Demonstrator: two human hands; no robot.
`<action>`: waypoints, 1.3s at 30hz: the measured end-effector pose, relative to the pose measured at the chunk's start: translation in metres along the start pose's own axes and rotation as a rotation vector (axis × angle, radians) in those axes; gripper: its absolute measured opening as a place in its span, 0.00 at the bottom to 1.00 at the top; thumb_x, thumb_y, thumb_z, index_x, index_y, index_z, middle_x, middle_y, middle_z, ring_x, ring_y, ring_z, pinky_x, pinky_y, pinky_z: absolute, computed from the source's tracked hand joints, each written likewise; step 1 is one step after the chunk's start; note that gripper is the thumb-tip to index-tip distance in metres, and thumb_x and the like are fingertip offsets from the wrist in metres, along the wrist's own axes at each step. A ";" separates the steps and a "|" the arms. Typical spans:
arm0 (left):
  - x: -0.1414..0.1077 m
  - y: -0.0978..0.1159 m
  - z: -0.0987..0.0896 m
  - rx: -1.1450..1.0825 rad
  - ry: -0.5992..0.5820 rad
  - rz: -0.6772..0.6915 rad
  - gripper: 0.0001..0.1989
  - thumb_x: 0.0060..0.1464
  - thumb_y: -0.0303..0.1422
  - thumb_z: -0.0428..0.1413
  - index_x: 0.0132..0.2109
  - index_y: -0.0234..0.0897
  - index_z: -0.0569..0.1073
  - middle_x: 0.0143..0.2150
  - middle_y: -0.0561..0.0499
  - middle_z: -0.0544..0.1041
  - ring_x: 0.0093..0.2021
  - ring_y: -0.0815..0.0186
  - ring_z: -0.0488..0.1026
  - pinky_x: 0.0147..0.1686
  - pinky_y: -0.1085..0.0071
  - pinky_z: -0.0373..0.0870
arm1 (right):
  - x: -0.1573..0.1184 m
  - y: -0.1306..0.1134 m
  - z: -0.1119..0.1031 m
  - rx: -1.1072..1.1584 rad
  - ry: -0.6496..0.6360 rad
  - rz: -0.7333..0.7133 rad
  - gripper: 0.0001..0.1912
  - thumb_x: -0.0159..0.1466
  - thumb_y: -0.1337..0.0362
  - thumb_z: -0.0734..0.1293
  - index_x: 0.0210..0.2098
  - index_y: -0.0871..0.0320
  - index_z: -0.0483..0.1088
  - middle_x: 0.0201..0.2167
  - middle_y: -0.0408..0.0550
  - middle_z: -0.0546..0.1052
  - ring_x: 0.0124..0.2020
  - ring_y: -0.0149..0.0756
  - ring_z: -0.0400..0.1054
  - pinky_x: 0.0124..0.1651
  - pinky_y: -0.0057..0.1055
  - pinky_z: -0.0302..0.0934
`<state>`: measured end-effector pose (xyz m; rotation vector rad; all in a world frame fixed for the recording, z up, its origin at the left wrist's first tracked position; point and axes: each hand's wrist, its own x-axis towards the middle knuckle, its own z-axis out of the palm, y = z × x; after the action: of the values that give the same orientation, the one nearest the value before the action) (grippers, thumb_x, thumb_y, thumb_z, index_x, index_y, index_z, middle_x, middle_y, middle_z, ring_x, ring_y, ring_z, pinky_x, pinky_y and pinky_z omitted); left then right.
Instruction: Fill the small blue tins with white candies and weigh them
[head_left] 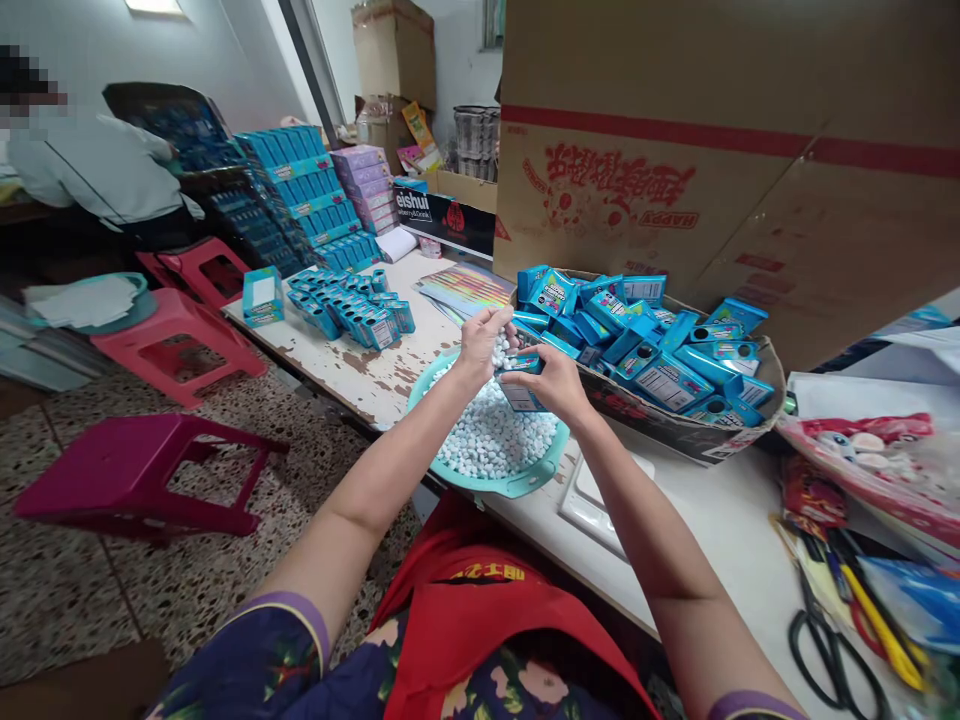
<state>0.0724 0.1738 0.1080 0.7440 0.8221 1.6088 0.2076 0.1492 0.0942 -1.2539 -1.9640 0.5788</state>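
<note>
My left hand (pixel 480 350) is cupped round a cluster of small white pellets (pixel 501 352), close to the top of a small blue box. That small blue box (pixel 525 390) sits in my right hand (pixel 561 385), with the thumb and fingers closed on its sides. Both hands are above a turquoise basin (pixel 517 487), which holds a heap of the same white pellets (pixel 487 440). Whether pellets are inside the held box cannot be made out.
An open carton (pixel 701 445) full of small blue boxes stands right of the basin. More small boxes (pixel 352 305) stand in rows at the left. Black scissors (pixel 832 640) lie at the lower right. Stools (pixel 112 460) and another person (pixel 90 170) are at the left.
</note>
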 end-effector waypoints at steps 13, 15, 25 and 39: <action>-0.005 0.006 0.004 0.148 -0.087 0.068 0.18 0.45 0.43 0.64 0.27 0.36 0.65 0.18 0.57 0.69 0.16 0.73 0.66 0.16 0.77 0.61 | -0.001 0.002 -0.002 0.150 0.047 0.020 0.25 0.49 0.46 0.74 0.39 0.56 0.76 0.39 0.48 0.79 0.41 0.43 0.72 0.47 0.37 0.63; -0.005 0.006 0.004 0.184 -0.106 0.084 0.18 0.47 0.44 0.62 0.27 0.37 0.65 0.17 0.57 0.68 0.15 0.73 0.66 0.16 0.76 0.61 | -0.002 0.002 0.000 0.143 0.058 0.026 0.26 0.49 0.45 0.74 0.39 0.57 0.76 0.38 0.49 0.79 0.40 0.43 0.72 0.46 0.37 0.63; -0.003 -0.006 0.003 0.199 -0.141 0.057 0.17 0.47 0.42 0.63 0.28 0.36 0.66 0.18 0.58 0.68 0.14 0.76 0.62 0.14 0.78 0.54 | -0.003 0.002 -0.004 0.129 -0.010 0.070 0.25 0.47 0.48 0.76 0.39 0.57 0.77 0.38 0.49 0.80 0.40 0.44 0.73 0.46 0.38 0.62; -0.015 0.010 0.018 0.156 -0.096 0.008 0.14 0.51 0.38 0.62 0.27 0.36 0.66 0.17 0.58 0.64 0.14 0.76 0.60 0.13 0.78 0.49 | -0.010 0.014 0.001 0.316 0.067 0.065 0.25 0.42 0.52 0.78 0.37 0.56 0.77 0.36 0.45 0.79 0.39 0.42 0.72 0.47 0.37 0.64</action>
<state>0.0839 0.1595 0.1259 0.9291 0.8828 1.5164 0.2175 0.1462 0.0809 -1.1250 -1.7024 0.8335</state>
